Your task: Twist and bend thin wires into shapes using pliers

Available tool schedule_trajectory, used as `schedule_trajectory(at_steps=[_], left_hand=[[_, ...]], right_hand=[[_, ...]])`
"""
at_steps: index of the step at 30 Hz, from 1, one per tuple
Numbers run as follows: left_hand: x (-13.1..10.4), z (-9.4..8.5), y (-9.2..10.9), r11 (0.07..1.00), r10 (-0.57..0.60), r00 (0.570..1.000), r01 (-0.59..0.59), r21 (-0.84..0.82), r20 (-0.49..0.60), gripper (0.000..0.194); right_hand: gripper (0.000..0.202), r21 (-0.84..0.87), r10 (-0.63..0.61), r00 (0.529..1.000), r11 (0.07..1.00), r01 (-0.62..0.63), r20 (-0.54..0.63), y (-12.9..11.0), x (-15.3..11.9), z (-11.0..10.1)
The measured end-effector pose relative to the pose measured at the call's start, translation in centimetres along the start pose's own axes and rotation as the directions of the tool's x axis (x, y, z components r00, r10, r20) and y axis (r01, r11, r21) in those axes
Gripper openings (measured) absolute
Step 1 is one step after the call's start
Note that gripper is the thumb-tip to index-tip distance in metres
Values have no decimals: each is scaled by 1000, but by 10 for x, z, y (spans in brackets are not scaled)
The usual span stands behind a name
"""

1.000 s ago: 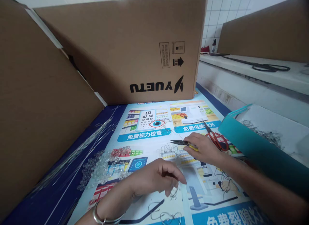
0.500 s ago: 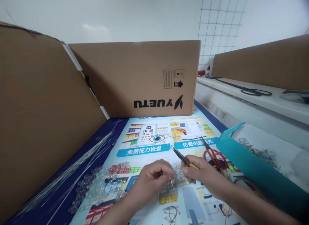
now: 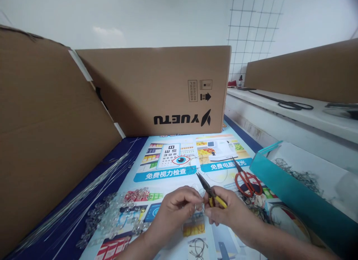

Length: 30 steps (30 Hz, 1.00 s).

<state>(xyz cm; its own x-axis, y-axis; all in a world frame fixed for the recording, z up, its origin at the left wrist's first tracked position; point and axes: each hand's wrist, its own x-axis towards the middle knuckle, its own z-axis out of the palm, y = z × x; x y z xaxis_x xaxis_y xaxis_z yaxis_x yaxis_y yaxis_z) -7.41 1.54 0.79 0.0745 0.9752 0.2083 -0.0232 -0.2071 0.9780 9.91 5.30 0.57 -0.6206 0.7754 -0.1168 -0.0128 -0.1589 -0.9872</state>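
My left hand [image 3: 175, 211] is closed in a pinch on a thin wire [image 3: 201, 205], most of which its fingers hide. Close beside it, my right hand [image 3: 229, 211] grips needle-nose pliers [image 3: 206, 185] with yellow handles, their dark jaws pointing up and left, away from the wire. The fingertips of both hands nearly meet; whether the right fingers also touch the wire I cannot tell. Below the hands a small coil of bent wire [image 3: 198, 248] lies on the printed poster [image 3: 167, 175].
Clear beads [image 3: 112, 215] spread at left beside a bundle of long straight wires [image 3: 81, 200]. Red-handled scissors [image 3: 248, 183] lie at right, near a teal box [image 3: 291, 181] holding tangled wire pieces [image 3: 298, 174]. Cardboard panels [image 3: 156, 85] stand behind and at left.
My right hand has turned the pliers more upright, so both yellow handles show, and its fingers have come closer to my left fingertips. My left hand keeps its pinch.
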Motion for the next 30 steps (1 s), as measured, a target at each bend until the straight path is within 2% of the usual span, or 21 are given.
schedule_trajectory(at_steps=[9, 15, 19, 23, 26, 30], left_hand=[[-2, 3, -6, 1000, 17, 999, -17, 2, -37, 7], [-2, 6, -14, 1000, 4, 999, -3, 24, -51, 4], [-2, 7, -14, 989, -143, 989, 142, -34, -35, 6], [-2, 8, -9, 943, -313, 950, 312, -114, 15, 19], [-2, 10, -7, 917, -387, 922, 386, -103, 13, 27], [-2, 12, -9, 901, -425, 904, 427, -78, 35, 33]], right_hand=[[15, -25, 2, 999, 1000, -3, -42, 5, 1, 3], [14, -90, -42, 990, 995, 30, -138, 5, 4, 5], [11, -249, -156, 970, 963, 107, -185, 8, 7, 2], [13, -396, -245, 953, 905, 158, -179, 12, 9, -3], [13, -491, -307, 936, 850, 189, -172, 14, 9, -5], [12, -599, -367, 915, 775, 203, -165, 12, 8, -6]])
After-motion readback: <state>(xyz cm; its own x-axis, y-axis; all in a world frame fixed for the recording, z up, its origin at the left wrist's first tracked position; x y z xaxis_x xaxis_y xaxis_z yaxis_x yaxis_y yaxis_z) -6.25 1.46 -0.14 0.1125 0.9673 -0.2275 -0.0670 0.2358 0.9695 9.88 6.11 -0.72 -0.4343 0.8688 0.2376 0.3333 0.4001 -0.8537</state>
